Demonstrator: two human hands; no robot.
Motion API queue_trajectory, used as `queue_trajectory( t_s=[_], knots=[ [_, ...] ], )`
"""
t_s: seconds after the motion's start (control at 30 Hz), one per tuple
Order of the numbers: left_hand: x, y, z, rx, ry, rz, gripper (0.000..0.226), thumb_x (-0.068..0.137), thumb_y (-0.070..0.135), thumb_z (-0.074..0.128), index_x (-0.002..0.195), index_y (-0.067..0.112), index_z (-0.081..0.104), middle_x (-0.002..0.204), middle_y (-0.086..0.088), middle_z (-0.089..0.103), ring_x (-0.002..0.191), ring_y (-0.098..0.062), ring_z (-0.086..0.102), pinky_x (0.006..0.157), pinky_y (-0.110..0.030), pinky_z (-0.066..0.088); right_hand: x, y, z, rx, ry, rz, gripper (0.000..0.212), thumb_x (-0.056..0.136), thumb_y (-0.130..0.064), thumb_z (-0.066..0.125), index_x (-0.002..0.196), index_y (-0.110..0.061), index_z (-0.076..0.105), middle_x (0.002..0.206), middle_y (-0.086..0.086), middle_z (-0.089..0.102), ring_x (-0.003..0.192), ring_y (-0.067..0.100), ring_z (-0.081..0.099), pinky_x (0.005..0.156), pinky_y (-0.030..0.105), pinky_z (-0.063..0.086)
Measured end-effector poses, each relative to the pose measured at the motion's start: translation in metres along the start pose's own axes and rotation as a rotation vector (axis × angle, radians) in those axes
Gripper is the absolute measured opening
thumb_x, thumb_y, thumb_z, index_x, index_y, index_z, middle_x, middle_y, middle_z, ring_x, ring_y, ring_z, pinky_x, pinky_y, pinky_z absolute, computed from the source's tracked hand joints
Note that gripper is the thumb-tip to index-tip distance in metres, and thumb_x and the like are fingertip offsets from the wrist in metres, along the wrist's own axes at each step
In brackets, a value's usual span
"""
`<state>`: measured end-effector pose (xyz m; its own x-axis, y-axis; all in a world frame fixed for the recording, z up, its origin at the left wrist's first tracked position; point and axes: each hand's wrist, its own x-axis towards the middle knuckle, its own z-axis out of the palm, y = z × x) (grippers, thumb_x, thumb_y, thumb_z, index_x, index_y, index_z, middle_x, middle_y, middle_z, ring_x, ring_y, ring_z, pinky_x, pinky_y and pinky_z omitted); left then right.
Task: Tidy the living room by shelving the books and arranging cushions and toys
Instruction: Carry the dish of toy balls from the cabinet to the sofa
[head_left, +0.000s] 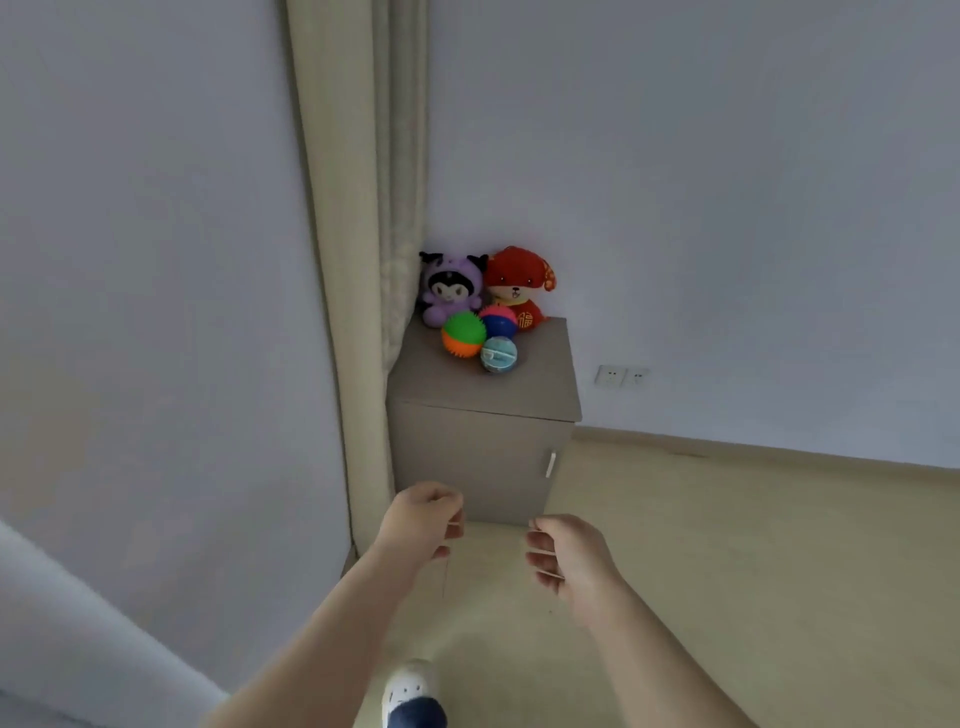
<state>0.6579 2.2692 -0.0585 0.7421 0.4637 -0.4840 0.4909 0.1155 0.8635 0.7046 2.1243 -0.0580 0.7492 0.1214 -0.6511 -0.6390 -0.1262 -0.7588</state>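
Note:
A small grey cabinet (524, 395) stands in the room's corner. On its top sit a purple plush toy (451, 288) and a red plush dog (519, 283) against the wall. In front of them lie a green-and-orange spiky ball (463, 335), a red-and-blue ball (498, 320) and a pale teal ball (498, 354). My left hand (421, 517) and my right hand (569, 553) hang in front of the cabinet door, below the toys. Both have loosely curled fingers and hold nothing.
A beige curtain (353, 260) hangs left of the cabinet. A wall socket (621, 375) sits low on the right wall. The cabinet door has a white handle (550, 463). Pale wooden floor (753, 545) stretches to the right. My shoe (413, 693) shows at the bottom.

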Motion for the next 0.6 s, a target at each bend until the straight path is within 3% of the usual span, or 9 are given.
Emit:
queue_trajectory(
  t_s=[0.27,0.6],
  knots=[
    [0.191,0.096,0.029,0.035,-0.028,-0.051,0.015,0.095,0.016,0.049,0.081,0.018,0.054,0.076,0.000,0.059,0.069,-0.013,0.058,0.057,-0.023,0.041,0.156,-0.121,0.038,0.077,0.028,0.041,0.018,0.090,-0.005,0.050,0.074,-0.012,0.050,0.065,0.006,0.052,0.052,0.017,0.042,0.054,0.021,0.026],
    [0.398,0.164,0.076,0.054,0.099,-0.156,0.023,0.094,0.014,0.048,0.072,0.020,0.051,0.067,0.000,0.055,0.061,-0.013,0.053,0.054,-0.024,0.038,0.374,-0.234,0.057,-0.075,-0.002,0.143,0.007,0.092,-0.013,0.053,0.087,-0.011,0.056,0.077,0.008,0.060,0.063,0.021,0.054,0.056,0.025,0.042]
  ],
)
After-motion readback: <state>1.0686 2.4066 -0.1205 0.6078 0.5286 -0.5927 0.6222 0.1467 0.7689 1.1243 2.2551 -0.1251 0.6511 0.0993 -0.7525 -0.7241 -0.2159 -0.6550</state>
